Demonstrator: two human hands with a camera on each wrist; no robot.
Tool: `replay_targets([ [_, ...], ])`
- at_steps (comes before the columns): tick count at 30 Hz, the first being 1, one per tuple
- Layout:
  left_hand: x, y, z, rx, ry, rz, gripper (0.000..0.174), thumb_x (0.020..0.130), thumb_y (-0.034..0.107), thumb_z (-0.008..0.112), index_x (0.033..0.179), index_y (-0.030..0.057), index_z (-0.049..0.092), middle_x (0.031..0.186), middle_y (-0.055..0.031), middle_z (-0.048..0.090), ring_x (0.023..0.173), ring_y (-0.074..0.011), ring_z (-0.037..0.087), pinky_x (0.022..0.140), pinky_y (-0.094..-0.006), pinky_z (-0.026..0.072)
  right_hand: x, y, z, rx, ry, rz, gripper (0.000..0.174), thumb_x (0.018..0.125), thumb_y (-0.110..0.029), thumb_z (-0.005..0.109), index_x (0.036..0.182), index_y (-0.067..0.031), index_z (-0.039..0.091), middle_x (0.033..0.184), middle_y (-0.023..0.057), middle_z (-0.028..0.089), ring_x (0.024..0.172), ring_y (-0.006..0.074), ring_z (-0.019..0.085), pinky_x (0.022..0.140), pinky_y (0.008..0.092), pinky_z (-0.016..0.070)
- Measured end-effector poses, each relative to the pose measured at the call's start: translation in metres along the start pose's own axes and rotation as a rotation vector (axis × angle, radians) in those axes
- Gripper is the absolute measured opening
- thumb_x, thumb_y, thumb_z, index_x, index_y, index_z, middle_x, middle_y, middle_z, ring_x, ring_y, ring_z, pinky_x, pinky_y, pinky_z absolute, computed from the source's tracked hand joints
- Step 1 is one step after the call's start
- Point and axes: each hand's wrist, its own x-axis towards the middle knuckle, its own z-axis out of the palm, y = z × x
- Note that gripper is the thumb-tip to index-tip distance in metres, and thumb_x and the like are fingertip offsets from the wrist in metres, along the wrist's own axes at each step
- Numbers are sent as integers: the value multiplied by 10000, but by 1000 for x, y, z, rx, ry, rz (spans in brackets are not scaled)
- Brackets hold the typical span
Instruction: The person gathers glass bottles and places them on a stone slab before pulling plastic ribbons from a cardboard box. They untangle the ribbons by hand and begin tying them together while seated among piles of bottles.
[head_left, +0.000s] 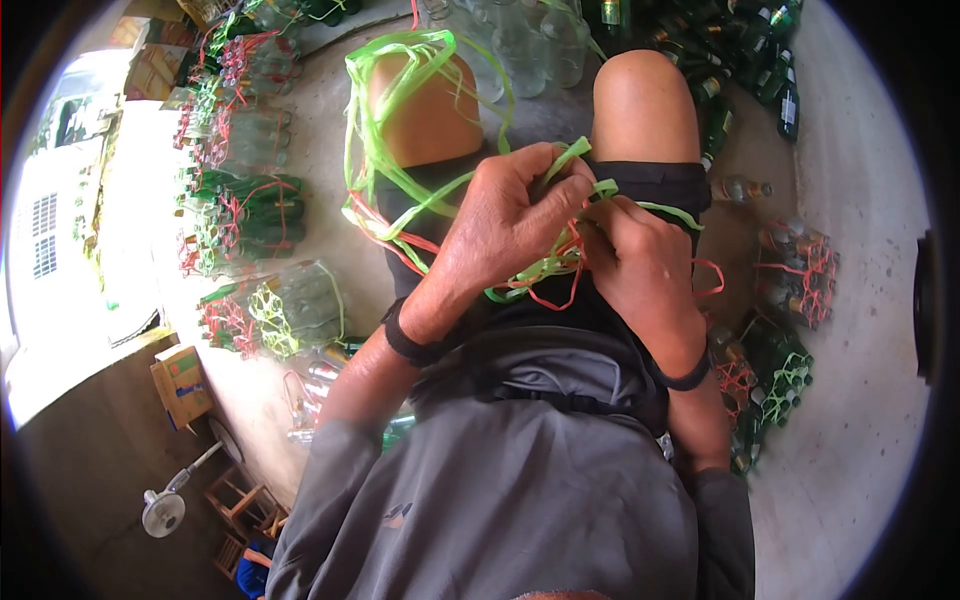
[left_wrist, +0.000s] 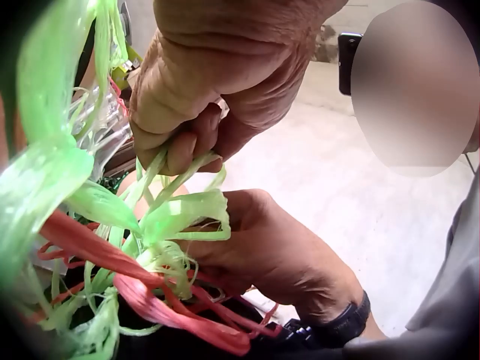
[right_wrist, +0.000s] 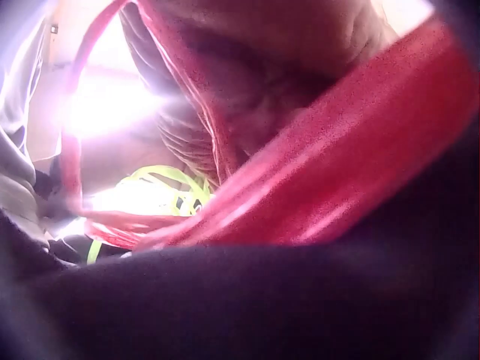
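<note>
A tangle of flat green plastic string drapes over the person's knee and runs down into both hands. Red plastic string is mixed in with it. The left hand pinches a thin green strand between thumb and fingers, above the lap. Just beside it, the right hand holds the green and red string near a loose knot, its fingertips partly hidden behind the strands. A wide red strip crosses the right wrist view close to the lens, covering much of that hand.
Bundles of bottles netted in red and green string line the left side. Clear bottles stand beyond the knees, green bottles lie at the upper right. More tied bundles sit right. A cardboard box and a fan are lower left.
</note>
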Motion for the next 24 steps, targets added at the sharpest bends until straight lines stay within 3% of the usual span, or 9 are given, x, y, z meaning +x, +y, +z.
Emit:
replay_targets([
  [3, 3, -3, -3, -6, 69, -6, 218, 998, 185, 649, 1018, -29, 683, 823, 37, 638, 775, -16, 535, 668, -221, 452, -6, -1, -10, 108, 24, -89, 102, 865, -29, 695, 951, -16, 642, 793, 149, 636, 683, 329, 659, 601, 410, 503],
  [6, 6, -8, -9, 12, 132, -70, 256, 1007, 228, 645, 965, -23, 671, 814, 60, 619, 755, -5, 509, 643, -214, 427, -16, -2, -23, 350, -22, 22, 77, 873, 16, 659, 919, -6, 602, 831, 138, 644, 694, 312, 673, 608, 396, 512],
  [8, 8, -9, -10, -41, 163, -82, 276, 1008, 249, 646, 949, -20, 668, 805, 66, 611, 744, -2, 501, 635, -216, 420, -24, 3, -30, 539, -66, 125, 75, 902, 30, 649, 960, 13, 604, 820, 123, 623, 668, 209, 651, 609, 334, 502],
  [9, 10, -9, -11, -55, 163, -98, 273, 1006, 250, 642, 966, -19, 670, 819, 61, 613, 744, -3, 502, 641, -212, 423, -30, 6, -30, 623, -60, 183, 57, 954, -17, 624, 1002, 12, 611, 814, 80, 623, 668, 115, 598, 611, 282, 488],
  [13, 13, -10, -11, -83, 169, -97, 253, 997, 224, 637, 1016, -26, 671, 856, 44, 628, 760, -10, 524, 666, -208, 444, -39, 12, -42, 793, -68, 394, 90, 1003, -64, 564, 1043, 7, 600, 843, 40, 645, 661, 73, 559, 628, 247, 479],
  [17, 16, -17, -11, -76, 182, -86, 250, 997, 205, 639, 1043, -38, 675, 859, 41, 640, 769, -8, 537, 670, -213, 454, -46, 17, -43, 804, -50, 465, 89, 1005, -67, 577, 1034, 12, 606, 818, 28, 624, 665, 74, 537, 625, 242, 455],
  [19, 18, -22, -12, 20, 146, -49, 266, 1004, 181, 626, 1101, -64, 669, 898, -5, 671, 828, -44, 580, 722, -232, 486, -50, 24, -37, 629, 18, 270, 91, 1003, -71, 596, 1010, 17, 617, 854, 30, 612, 686, 77, 514, 625, 248, 433],
  [22, 15, -19, -8, 148, 129, 69, 285, 1001, 141, 622, 1191, -71, 638, 984, -69, 703, 936, -100, 632, 821, -264, 518, -45, 27, -38, 565, 67, 136, 94, 998, -71, 612, 990, 21, 628, 904, 37, 593, 706, 83, 489, 633, 251, 415],
  [24, 14, -21, -6, 165, 136, 74, 295, 991, 115, 628, 1225, -65, 622, 1039, -97, 701, 985, -130, 646, 870, -285, 522, -45, 24, -38, 574, 70, 163, 90, 995, -67, 614, 990, 21, 631, 932, 42, 588, 710, 84, 487, 634, 248, 411],
])
